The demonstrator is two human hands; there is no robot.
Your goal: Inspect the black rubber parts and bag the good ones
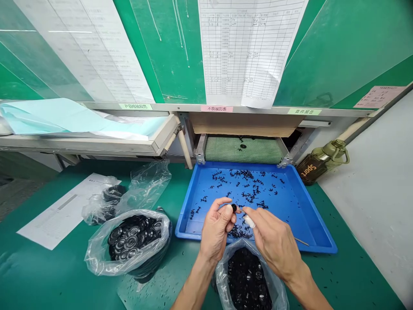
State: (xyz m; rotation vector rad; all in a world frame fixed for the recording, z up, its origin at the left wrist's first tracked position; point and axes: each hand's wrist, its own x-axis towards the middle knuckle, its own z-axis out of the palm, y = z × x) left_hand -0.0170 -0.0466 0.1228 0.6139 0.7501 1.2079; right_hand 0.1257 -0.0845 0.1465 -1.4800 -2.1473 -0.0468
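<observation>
left hand [217, 228]: upright, pinched | right hand [274, 237]: back showing, curled | hands close together

There are two hands [215, 228] [275, 241], one tray [300, 206], two wide-open bags [138, 263] [222, 275], one bottle [322, 160].

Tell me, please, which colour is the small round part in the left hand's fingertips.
Black: the small round part shows in the head view.

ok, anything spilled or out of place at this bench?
Yes: small black scraps lie scattered on the green tabletop, outside the blue tray, on its near side; many more are inside, so these look spilled. The Sport bottle also looks tilted, maybe lens distortion.
</observation>
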